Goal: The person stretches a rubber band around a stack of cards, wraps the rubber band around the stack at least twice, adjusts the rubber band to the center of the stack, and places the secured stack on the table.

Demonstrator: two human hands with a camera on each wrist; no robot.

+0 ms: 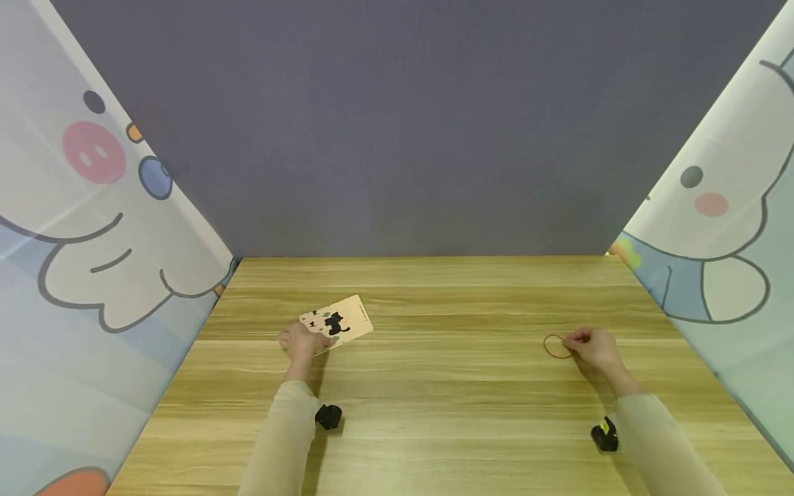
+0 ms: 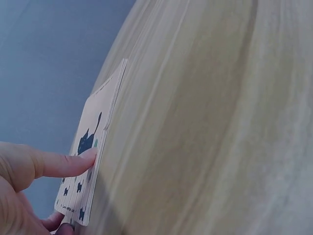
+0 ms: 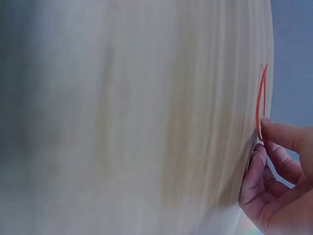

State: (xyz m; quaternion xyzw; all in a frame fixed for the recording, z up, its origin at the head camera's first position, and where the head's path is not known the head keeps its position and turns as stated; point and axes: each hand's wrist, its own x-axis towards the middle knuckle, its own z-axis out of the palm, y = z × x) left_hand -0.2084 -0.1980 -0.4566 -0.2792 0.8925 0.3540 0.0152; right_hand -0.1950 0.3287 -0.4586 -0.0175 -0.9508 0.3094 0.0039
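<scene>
Right fingers (image 3: 282, 135) pinching thin loop (image 3: 258, 110), left fingers (image 2: 63, 165) gripping card (image 1: 341, 322), woodgrain tabletop (image 1: 446, 372)

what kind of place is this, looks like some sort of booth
Probably an indoor tabletop workspace set up like a small booth: a wood-grain tabletop, a plain grey backdrop behind it, and a cartoon-print sheet on one side facing another on the other.

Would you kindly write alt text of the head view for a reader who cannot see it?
A person's left hand holds a flat, pale, cat-printed item, while the right hand pinches a thin red loop, both over a wood-grain table. A plain grey surface rises behind, with cartoon-printed panels at either side.
</scene>
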